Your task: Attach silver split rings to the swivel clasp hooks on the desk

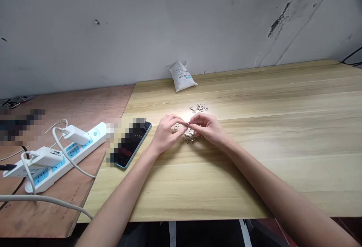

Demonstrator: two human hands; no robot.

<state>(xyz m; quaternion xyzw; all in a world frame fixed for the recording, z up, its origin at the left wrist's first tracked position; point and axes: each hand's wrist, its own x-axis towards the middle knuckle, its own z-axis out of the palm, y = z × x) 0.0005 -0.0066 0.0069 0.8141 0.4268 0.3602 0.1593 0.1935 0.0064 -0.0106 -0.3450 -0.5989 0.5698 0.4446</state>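
Observation:
My left hand (169,132) and my right hand (209,128) meet over the table, thumbs and forefingers pinched on a small metal clasp (187,125). Whether a ring is joined to it is too small to make out. Just below the fingertips lies a pile of silver swivel clasps (189,139), partly covered by my right hand. Loose metal rings (177,126) lie by the left fingers, partly hidden. Past my hands sits another small group of swivel clasps with rings (201,107).
A white printed plastic bag (182,76) stands near the wall. Left of my hands lies a phone (132,145). Farther left, a white power strip (70,158) with chargers and cables rests on a reddish board (85,105) beside the light wooden table (283,126).

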